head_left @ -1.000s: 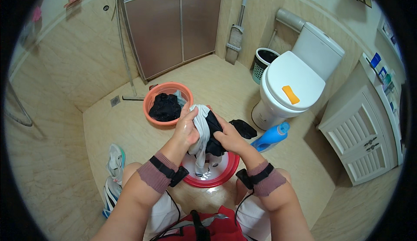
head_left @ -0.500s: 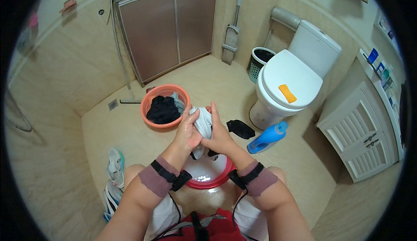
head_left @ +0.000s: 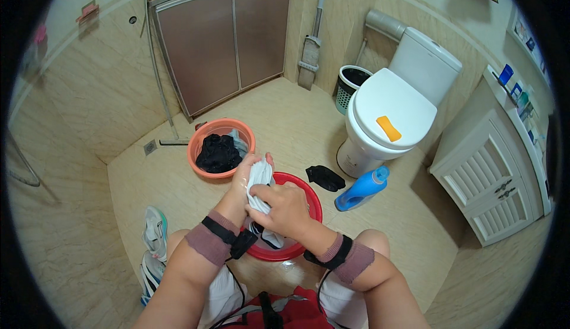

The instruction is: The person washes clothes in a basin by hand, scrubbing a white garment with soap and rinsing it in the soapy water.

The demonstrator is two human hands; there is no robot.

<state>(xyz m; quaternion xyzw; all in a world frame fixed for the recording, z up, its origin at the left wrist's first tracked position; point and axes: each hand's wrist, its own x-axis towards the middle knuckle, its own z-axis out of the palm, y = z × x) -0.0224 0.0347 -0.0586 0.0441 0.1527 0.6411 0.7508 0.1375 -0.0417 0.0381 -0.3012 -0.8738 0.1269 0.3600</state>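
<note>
A wet white sock (head_left: 259, 182), bunched up, is held over the red basin (head_left: 319, 210) between my knees. My left hand (head_left: 240, 177) cups it from the left, fingers closed around its far side. From the right, my right hand (head_left: 284, 208) presses its curled fingers and thumb onto the near part of the cloth. Below my hands, black-and-white cloth (head_left: 272, 238) shows in the basin; my hands hide much of the inside. A black sock (head_left: 326, 177) lies on the floor to the right of the basin.
An orange basin (head_left: 192, 150) with dark clothes (head_left: 218, 153) stands at the far left. Right of me are a blue detergent bottle (head_left: 362, 189) and a toilet (head_left: 395, 100) with an orange brush or sponge (head_left: 389, 128) on its lid. Sneakers (head_left: 155, 233) lie to the left.
My right hand has turned from an upright palm to curled fingers over the sock. Both hands have shifted slightly left, and more of the red basin shows.
</note>
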